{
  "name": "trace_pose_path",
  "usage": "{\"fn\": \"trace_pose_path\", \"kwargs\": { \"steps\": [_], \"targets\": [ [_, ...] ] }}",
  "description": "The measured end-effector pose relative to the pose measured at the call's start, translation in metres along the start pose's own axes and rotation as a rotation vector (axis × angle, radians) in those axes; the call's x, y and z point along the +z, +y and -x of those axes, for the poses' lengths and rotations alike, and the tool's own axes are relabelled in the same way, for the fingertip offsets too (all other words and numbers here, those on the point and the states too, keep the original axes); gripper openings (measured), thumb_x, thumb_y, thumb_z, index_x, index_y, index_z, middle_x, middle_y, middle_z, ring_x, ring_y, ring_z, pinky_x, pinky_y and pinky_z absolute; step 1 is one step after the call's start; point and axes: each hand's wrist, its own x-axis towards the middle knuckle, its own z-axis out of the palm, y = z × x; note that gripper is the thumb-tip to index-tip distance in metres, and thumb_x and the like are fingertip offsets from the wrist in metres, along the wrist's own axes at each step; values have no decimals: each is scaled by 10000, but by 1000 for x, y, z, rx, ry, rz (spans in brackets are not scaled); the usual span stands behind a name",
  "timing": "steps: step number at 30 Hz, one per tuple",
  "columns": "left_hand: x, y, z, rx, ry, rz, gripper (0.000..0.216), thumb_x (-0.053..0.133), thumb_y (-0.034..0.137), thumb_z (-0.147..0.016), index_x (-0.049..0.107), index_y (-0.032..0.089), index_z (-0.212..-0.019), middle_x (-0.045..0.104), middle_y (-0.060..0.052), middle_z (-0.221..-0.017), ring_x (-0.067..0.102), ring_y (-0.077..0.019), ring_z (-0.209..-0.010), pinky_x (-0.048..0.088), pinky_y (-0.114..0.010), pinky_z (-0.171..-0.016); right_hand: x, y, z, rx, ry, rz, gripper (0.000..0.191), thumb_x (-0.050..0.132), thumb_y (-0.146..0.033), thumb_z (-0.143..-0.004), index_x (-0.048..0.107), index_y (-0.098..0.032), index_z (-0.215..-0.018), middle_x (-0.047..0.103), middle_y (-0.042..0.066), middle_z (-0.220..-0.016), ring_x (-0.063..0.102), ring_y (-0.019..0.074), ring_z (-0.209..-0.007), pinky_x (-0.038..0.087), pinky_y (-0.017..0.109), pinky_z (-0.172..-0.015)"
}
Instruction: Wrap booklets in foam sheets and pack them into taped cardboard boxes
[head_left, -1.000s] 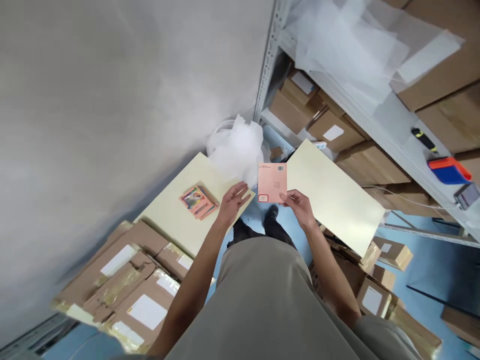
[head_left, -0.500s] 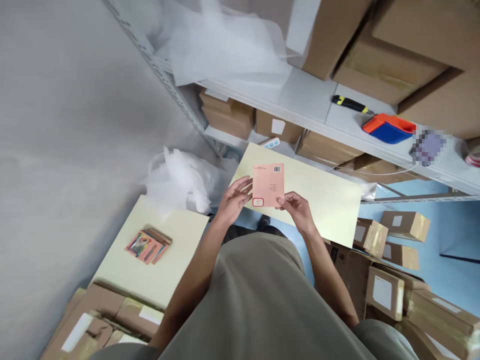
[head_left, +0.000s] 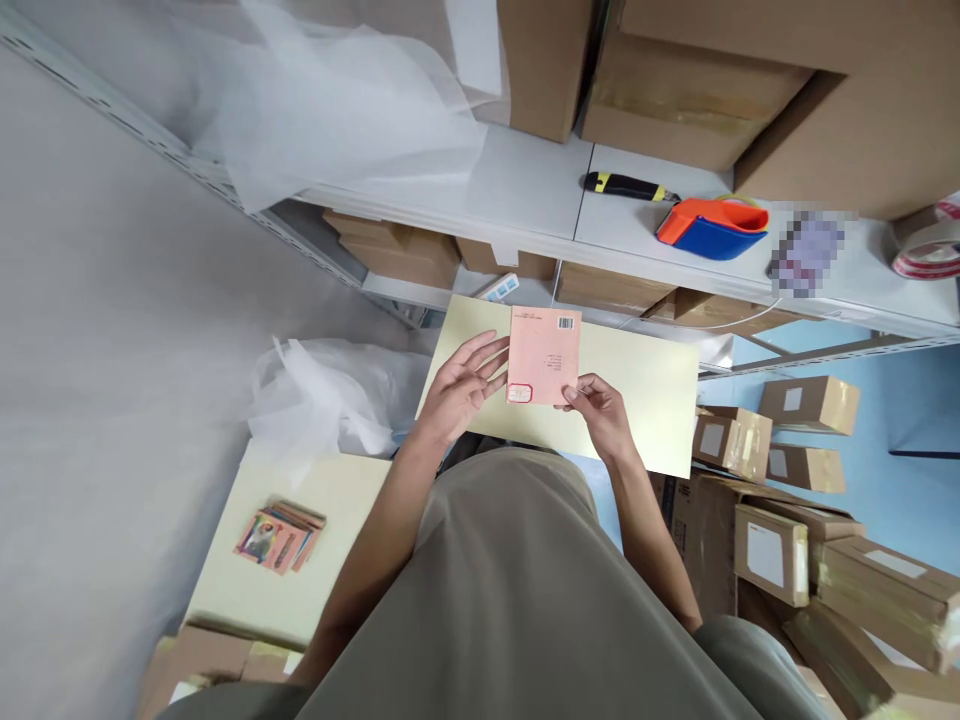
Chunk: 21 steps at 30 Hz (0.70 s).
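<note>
A thin pink booklet (head_left: 544, 350) is held up over the pale yellow table (head_left: 645, 400), with its barcode side facing me. A red-framed label sits at its lower left corner. My right hand (head_left: 602, 412) pinches the lower right corner between thumb and fingers. Beside the left edge, my left hand (head_left: 463, 388) has its fingers apart, the tips close to or touching the edge; I cannot tell which. Several similar booklets (head_left: 281, 537) lie in a loose pile on a second pale yellow table (head_left: 232, 590) at the lower left.
On the grey shelf (head_left: 525, 190) ahead lie a black and yellow utility knife (head_left: 626, 187), an orange and blue tape dispenser (head_left: 712, 228) and tape rolls (head_left: 930, 240). White foam sheeting (head_left: 322, 400) is heaped at left. Cardboard boxes (head_left: 765, 555) are stacked at right.
The view has shifted, so the shelf sits further left and higher in the picture. My right hand still grips the booklet; my left fingers have spread a little wider.
</note>
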Motion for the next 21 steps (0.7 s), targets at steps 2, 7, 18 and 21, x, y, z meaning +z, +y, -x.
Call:
{"fn": "trace_pose_path", "kwargs": {
  "steps": [2, 7, 18, 21],
  "targets": [
    [4, 3, -3, 8, -4, -7, 664, 699, 128, -854, 667, 275, -1501, 624, -96, -1629, 478, -402, -1610, 398, -635, -1335, -3, -2, -5, -11, -3, 8, 472, 892, -702, -834, 705, -271, -878, 722, -2, -841, 729, 200, -787, 651, 386, -787],
    [11, 5, -8, -1, -31, -7, 684, 788, 159, -865, 657, 290, -1524, 633, -87, -1621, 498, -387, -1594, 423, -577, -1332, -8, -6, -14, -42, -22, 14, 456, 891, -689, -844, 713, -272, -890, 728, -3, -834, 722, 201, -805, 639, 378, -782],
    [20, -21, -12, 15, 166, -250, 517, 951, 571, -788, 870, 182, -1120, 853, -116, -1198, 774, -402, -1208, 606, -594, -1122, -4, 12, -27, -181, 72, 252, 418, 799, -675, -930, 768, -262, -991, 803, 75, -999, 769, 261, -939, 665, 433, -861],
    [27, -24, -8, 97, 268, -360, 464, 929, 556, -801, 886, 196, -1091, 862, -84, -1176, 800, -366, -1152, 652, -526, -1065, 11, 10, -20, -356, 236, 496, 364, 707, -591, -1026, 821, -270, -1154, 809, 123, -1272, 752, 320, -1237, 646, 511, -1068]
  ]
}}
